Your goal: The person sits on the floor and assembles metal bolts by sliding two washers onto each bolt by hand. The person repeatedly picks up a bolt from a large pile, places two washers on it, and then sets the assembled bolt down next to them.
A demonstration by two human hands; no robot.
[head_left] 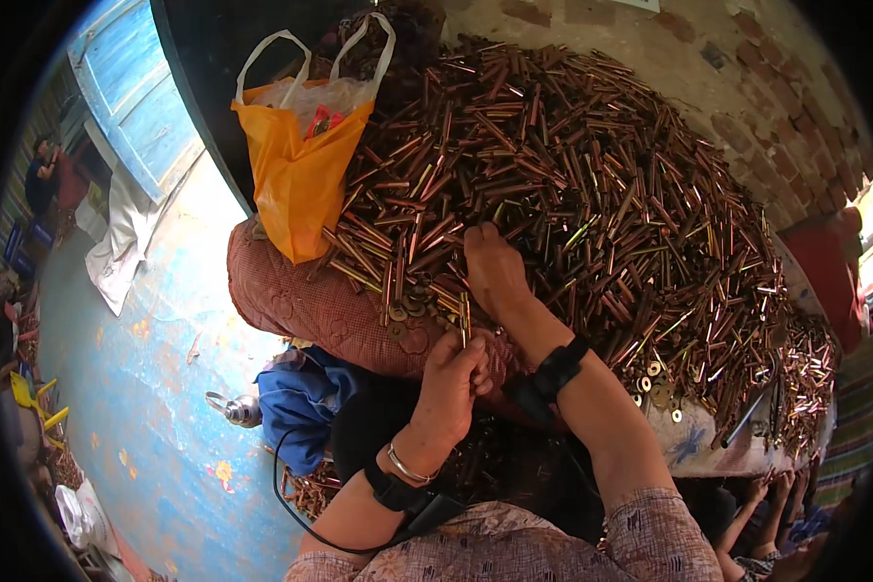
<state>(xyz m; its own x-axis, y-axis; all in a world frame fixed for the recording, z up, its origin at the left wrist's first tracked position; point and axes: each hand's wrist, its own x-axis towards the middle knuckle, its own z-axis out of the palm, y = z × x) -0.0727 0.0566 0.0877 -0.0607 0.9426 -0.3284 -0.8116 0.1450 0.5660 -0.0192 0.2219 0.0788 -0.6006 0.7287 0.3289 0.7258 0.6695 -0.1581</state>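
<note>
My left hand [448, 376] is closed, its thumb and fingers pinching a slim brassy metal tube [465, 318] that stands upright out of the grip. Just ahead and to the right, my right hand [496, 275] lies back-up against a big heap of metal tubes [592, 165]. Its fingers are curled down into the heap; their tips are hidden, and what they hold cannot be made out. Several flat round washers [398, 313] lie at the heap's near edge, beside my left hand. More washers [654, 370] sit to the right of my right forearm.
An orange plastic bag [296, 165] with white handles stands at the heap's left. A reddish quilted roll [301, 301] borders the near side. Blue cloth [306, 407] and a metal flask-like object [235, 408] are at lower left. Other people's arms [761, 514] show at lower right.
</note>
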